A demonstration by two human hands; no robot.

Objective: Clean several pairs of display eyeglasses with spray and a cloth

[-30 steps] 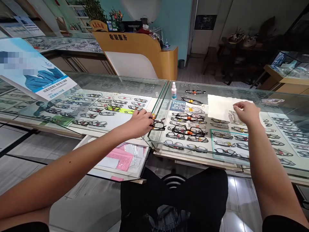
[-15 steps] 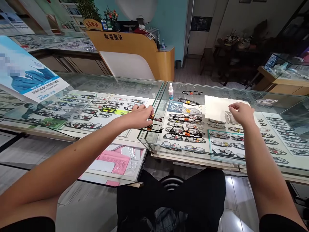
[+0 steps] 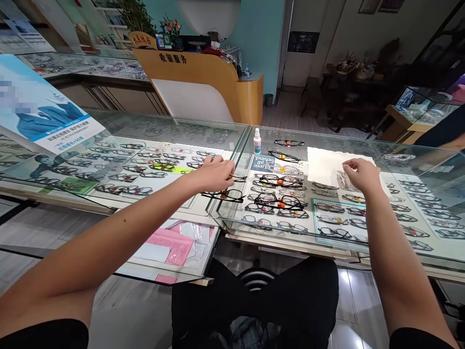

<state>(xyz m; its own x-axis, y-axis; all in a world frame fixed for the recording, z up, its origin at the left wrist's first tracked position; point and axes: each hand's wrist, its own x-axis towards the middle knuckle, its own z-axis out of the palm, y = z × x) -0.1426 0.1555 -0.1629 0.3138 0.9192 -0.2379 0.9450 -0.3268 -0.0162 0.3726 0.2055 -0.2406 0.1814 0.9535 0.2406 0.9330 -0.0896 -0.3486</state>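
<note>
Through my camera feed I see a wooden counter with a pale front panel, well beyond the left hand. Behind this counter is a turquoise wall; to its left stand shelves and a long display case. Beyond the right hand, the room becomes rather dim, with dark wooden furniture before a grey wall, where framed pictures hang. Farther back, between left hand and right hand, I notice a pale door and a small bin on the grey floor.
</note>
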